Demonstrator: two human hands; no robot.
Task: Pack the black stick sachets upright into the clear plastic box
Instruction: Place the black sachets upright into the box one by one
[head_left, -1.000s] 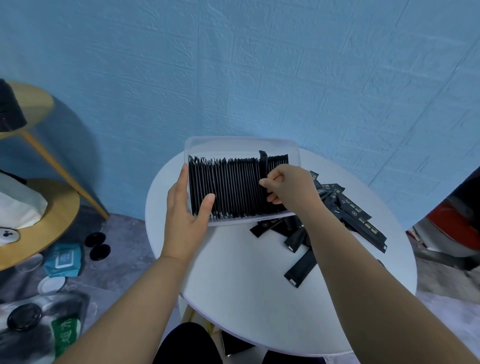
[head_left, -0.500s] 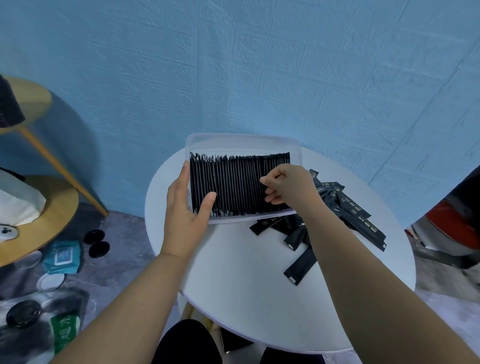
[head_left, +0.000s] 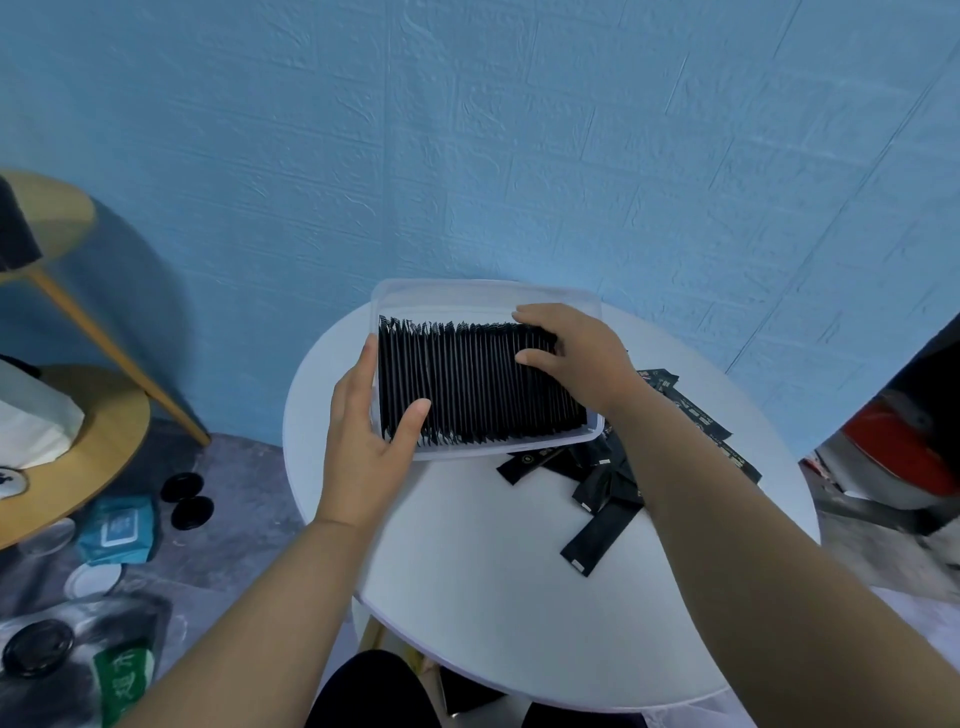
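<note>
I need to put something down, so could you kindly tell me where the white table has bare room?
Bare: the near half of the white table, from the clear plastic box to the near edge. Crowded: right of the box, under loose sachets.

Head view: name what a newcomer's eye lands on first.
The row of black stick sachets standing upright in the clear plastic box at the table's far side draws the eye first. The left hand holds its left end while the right hand presses on the row's right end. Loose sachets lie heaped on the white table right of the box.
</note>
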